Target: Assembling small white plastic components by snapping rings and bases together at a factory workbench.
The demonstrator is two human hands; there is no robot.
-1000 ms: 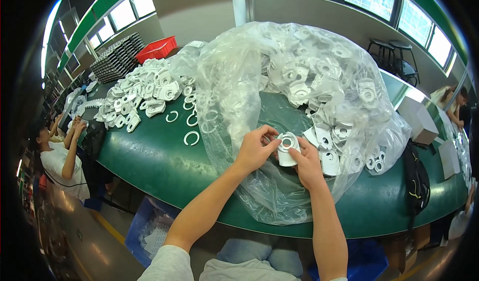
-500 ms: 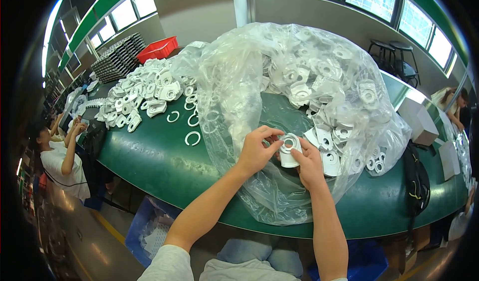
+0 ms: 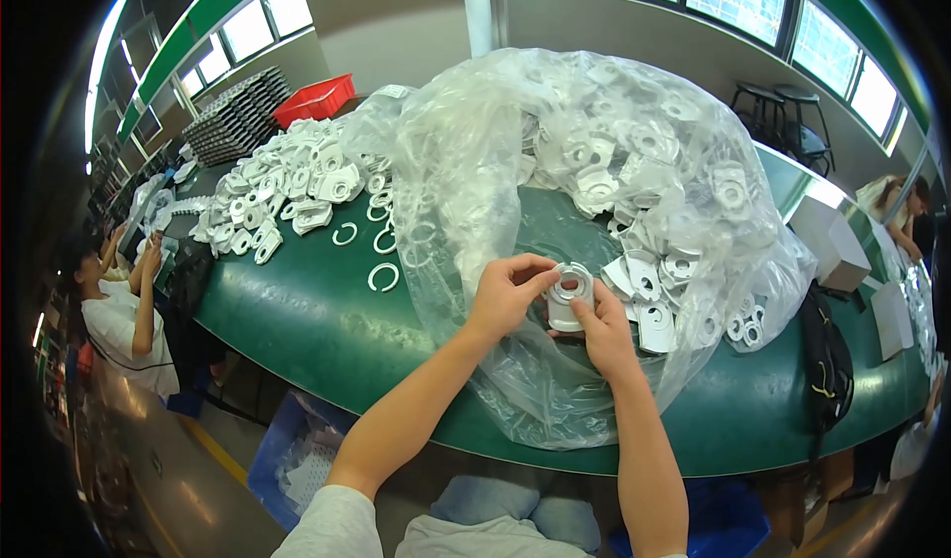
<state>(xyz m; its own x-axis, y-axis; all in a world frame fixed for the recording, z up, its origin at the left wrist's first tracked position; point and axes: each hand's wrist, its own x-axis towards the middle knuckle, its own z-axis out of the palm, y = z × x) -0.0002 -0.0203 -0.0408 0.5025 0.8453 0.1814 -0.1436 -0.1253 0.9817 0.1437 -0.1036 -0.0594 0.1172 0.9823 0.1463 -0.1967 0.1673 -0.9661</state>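
A white plastic part [image 3: 569, 310], plate-like with a round collar and a hole at its top, is held up over the bag's near edge. My right hand [image 3: 605, 332] grips its right side, the thumb lying across the front. Thumb and fingers of my left hand [image 3: 510, 292] are pinched together at the upper left rim of the collar. What lies between those fingertips is hidden. Just right of my hands, more white parts [image 3: 654, 325] spill from a large clear plastic bag [image 3: 466, 201] full of similar pieces.
Left on the green table [image 3: 297, 295] lies a heap of finished-looking white parts [image 3: 327, 176], with loose split rings [image 3: 382, 277] beside it. Behind stand a red bin [image 3: 315, 100] and stacked trays [image 3: 233, 117]. A black bag [image 3: 827, 355] hangs at right. A co-worker [image 3: 124, 320] sits far left.
Both hands have shifted slightly left with the white part, which now faces more upright toward me. The co-worker at far left has moved their arms a little.
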